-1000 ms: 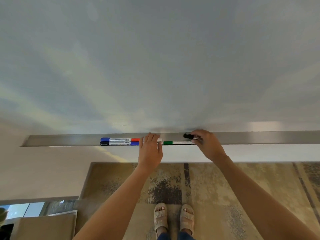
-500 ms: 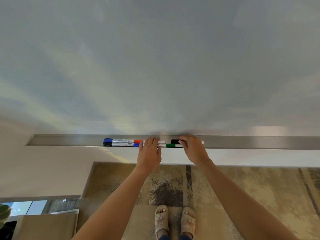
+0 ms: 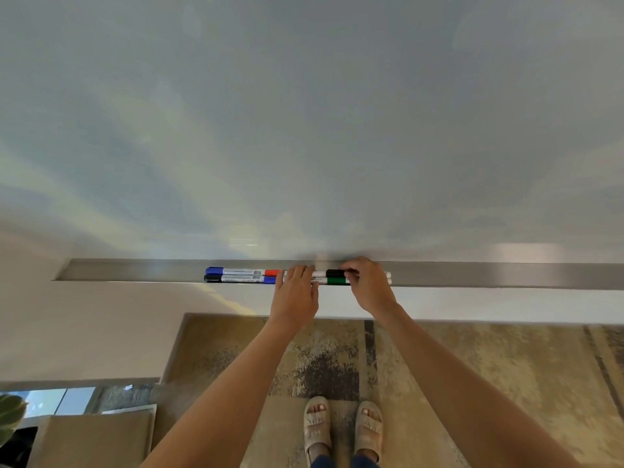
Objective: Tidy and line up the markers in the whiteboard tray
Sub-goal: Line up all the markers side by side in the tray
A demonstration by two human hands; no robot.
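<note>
- Two rows of markers lie end to end in your whiteboard tray (image 3: 135,270), mid-tray.
- Your right hand (image 3: 369,285) pinches the black-capped marker (image 3: 335,273), back row.
- Your left hand (image 3: 295,293) rests fingers together, flat on both rows, beside the green-capped marker (image 3: 337,281).

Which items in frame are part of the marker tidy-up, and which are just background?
Job:
- whiteboard tray
- blue-capped marker
- black-capped marker
- green-banded marker
- black-banded marker
- left hand, resting on the markers
- right hand, fingers on the right-side markers

Background:
- whiteboard
- rug
- plant leaf
</note>
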